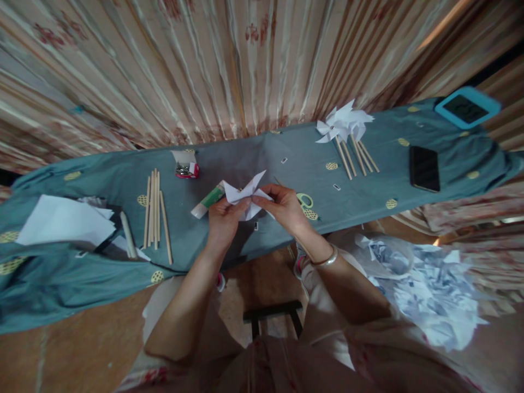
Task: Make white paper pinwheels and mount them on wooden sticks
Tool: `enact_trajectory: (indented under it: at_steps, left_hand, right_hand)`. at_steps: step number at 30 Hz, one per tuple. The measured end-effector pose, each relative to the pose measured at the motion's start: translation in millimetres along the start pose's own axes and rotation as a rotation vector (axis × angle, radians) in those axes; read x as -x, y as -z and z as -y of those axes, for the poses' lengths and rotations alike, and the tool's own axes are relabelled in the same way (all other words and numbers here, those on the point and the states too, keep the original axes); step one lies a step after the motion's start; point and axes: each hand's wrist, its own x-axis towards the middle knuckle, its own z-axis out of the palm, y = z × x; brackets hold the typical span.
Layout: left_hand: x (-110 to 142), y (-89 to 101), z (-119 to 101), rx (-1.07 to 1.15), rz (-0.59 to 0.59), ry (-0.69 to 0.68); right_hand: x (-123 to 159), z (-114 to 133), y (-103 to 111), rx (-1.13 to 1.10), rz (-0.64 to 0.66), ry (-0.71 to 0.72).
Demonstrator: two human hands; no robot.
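Note:
Between my two hands, over the middle of the cloth, is a white paper pinwheel (245, 191) with pointed blades. My left hand (224, 218) pinches its lower left side. On the right side, my right hand (286, 207) grips it with thumb and fingers near the centre. Just behind my left hand lies a green and white box (209, 200), partly covered by the paper. Scissors with pale green handles (305, 201) lie beside my right hand, their blades mostly hidden.
Left on the cloth (229, 158): white paper sheets (65, 221), several wooden sticks (154, 210) and a small red box of metal pieces (187, 166). Right: finished pinwheels on sticks (346, 128), a black phone (424, 168) and a blue-framed device (468, 107). Crumpled paper (434, 289) fills a bag below.

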Motion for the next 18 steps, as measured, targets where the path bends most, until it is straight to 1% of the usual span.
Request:
enact_trajectory:
  at_steps: [7, 14, 18]
  left_hand:
    - [0.2, -1.2, -4.2, -0.060, -0.015, -0.014]
    - [0.1, -1.6, -6.9, -0.093, -0.013, -0.016]
    - [-0.5, -1.4, -6.9, -0.096, -0.010, -0.041]
  right_hand:
    - [-1.4, -1.7, 0.6, -0.045, 0.034, -0.063]
    - [-1.6, -3.4, -1.8, -0.052, 0.023, -0.088]
    - [-1.1, -4.9, -3.2, -0.050, 0.016, -0.083]
